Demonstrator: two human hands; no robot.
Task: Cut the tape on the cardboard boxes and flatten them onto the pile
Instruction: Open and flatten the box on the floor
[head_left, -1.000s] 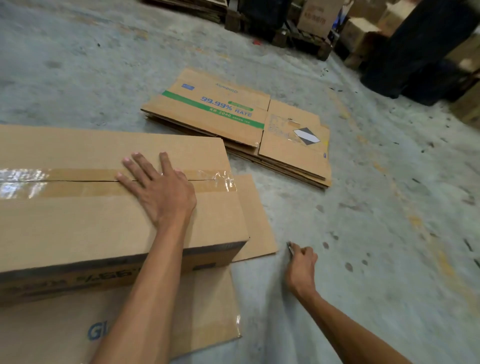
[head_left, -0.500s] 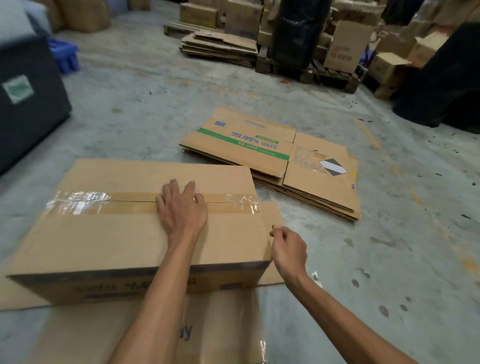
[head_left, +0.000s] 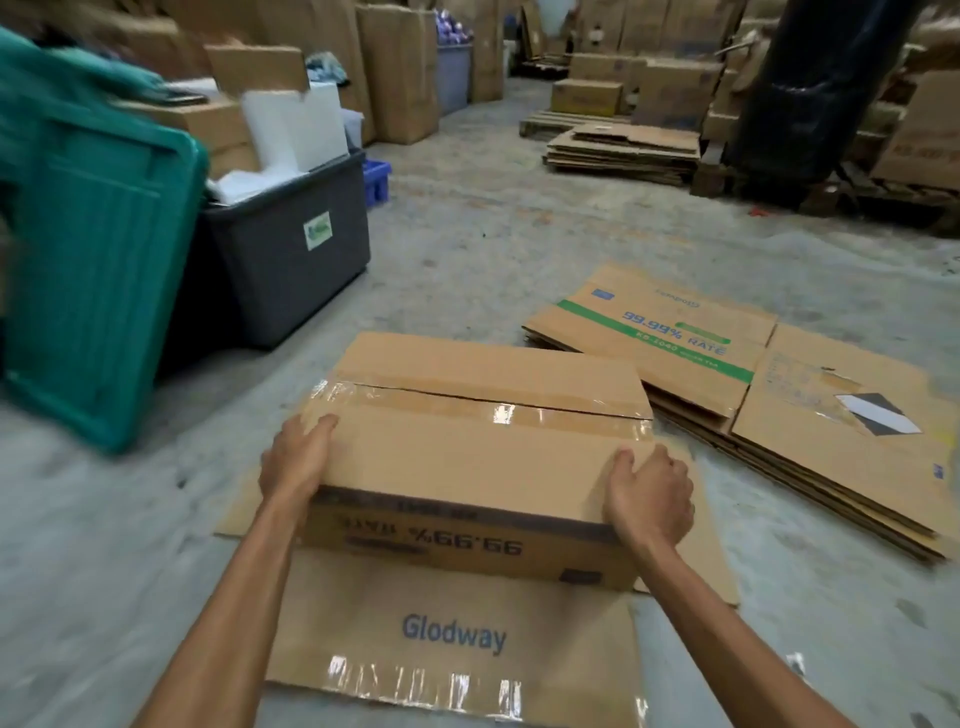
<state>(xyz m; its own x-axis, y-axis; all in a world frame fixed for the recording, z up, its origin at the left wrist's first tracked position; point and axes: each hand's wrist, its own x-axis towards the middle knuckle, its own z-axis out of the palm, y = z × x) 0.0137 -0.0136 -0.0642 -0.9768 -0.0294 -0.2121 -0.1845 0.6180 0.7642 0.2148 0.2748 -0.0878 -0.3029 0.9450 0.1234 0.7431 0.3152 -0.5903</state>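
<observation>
Head view: a brown rectangular cardboard box (head_left: 483, 457) with upside-down "99.99% RATE" print is seen at centre near, standing on the grey concrete floor (head_left: 467, 249) with its opened lower flaps splayed flat under it, one marked "Glodway". A strip of clear glossy tape (head_left: 483, 410) runs left to right along the top seam; a dark slit is visible along it, so the seam is judged at least partly cut. The left hand (head_left: 296, 460) is curled over the near left top corner, gripping it; the right hand (head_left: 649, 493) is wrapped round the near right top corner, gripping it too. The pile of flattened brown cardboard sheets (head_left: 727, 395) with a green stripe lies just beside the box, to the right and slightly far.

Handling, as judged: the box is probably empty and light, stiff along edges, easily buckled on panels; tape is slick, so corners and edges are the better holds.

Hard to tell: no cutter is seen in either grip. The left is blurred, where a teal plastic crate (head_left: 93, 291) and a dark grey plastic tub (head_left: 291, 244) stand. A second stack of flat cardboard (head_left: 623, 150) lies far off. The box's inside is hidden.
</observation>
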